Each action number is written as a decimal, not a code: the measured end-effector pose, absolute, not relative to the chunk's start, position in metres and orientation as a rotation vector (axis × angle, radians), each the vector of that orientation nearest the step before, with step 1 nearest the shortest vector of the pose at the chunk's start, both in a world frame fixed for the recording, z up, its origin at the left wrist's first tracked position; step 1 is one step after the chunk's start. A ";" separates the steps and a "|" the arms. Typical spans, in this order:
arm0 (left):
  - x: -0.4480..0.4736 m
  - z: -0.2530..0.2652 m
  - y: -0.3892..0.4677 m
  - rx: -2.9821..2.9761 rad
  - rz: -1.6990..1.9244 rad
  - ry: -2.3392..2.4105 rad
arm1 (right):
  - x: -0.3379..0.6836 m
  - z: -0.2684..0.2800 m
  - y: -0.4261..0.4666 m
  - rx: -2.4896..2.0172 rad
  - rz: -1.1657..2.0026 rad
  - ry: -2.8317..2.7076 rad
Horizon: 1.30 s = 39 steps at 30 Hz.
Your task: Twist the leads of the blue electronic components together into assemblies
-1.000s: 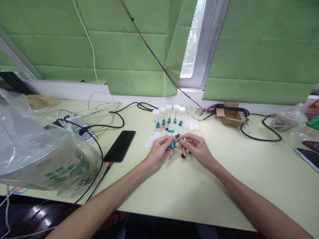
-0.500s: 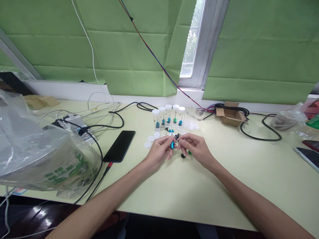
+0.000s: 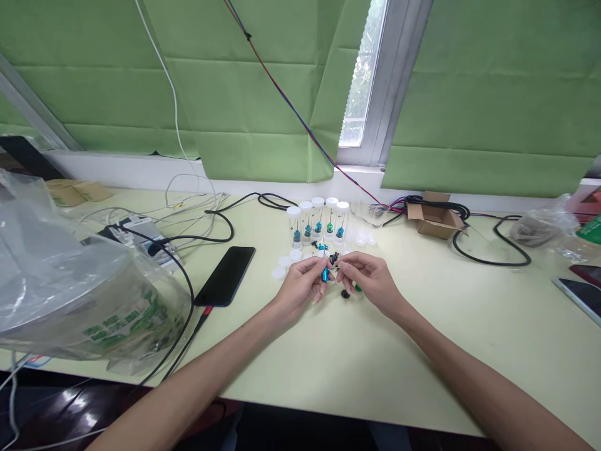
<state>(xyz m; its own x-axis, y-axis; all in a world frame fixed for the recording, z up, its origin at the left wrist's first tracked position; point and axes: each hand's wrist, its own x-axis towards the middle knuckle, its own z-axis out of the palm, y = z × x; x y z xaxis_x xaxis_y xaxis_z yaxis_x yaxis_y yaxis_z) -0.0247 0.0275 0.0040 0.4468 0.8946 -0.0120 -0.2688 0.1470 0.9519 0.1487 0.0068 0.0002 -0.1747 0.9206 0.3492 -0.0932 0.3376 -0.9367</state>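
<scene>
My left hand (image 3: 303, 279) is closed, with thumb and fingers pinching a small shiny blue metal part (image 3: 325, 274). Close on its right, my right hand (image 3: 369, 279) is also closed in a pinch. Its fingertips are at a thin piece beside the blue part, too small to make out. Just beyond the fingers lie small black parts (image 3: 333, 257) and small blue parts (image 3: 322, 247). A black round piece (image 3: 345, 294) and a partly hidden green piece (image 3: 358, 288) rest below the right fingers. White caps (image 3: 278, 273) lie left of my left hand.
Several clear vials (image 3: 293, 227) with white lids stand behind the hands, holding blue or green parts. A black phone (image 3: 225, 275) lies at left, near a large plastic bag (image 3: 94, 294) and cables. An open cardboard box (image 3: 436, 222) and black cable (image 3: 488, 263) are at back right.
Both hands stay in nearly the same place. The blue part in my left fingers shows a very slight shift.
</scene>
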 end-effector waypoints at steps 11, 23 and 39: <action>-0.025 0.003 0.028 1.098 0.936 0.705 | 0.149 0.000 0.007 -0.839 1.078 -1.437; -0.024 0.005 0.027 1.092 0.937 0.713 | 0.149 0.002 0.006 -0.849 1.054 -1.450; -0.024 0.007 0.026 1.073 0.939 0.720 | 0.150 0.000 0.007 -0.847 1.079 -1.483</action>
<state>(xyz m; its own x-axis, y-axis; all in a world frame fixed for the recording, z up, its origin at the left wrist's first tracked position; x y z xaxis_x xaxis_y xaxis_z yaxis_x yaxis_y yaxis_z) -0.0241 0.0258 0.0066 0.4366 0.8985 -0.0449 -0.2767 0.1816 0.9436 0.1500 0.0067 0.0001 -0.1825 0.9225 0.3400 -0.0395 0.3386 -0.9401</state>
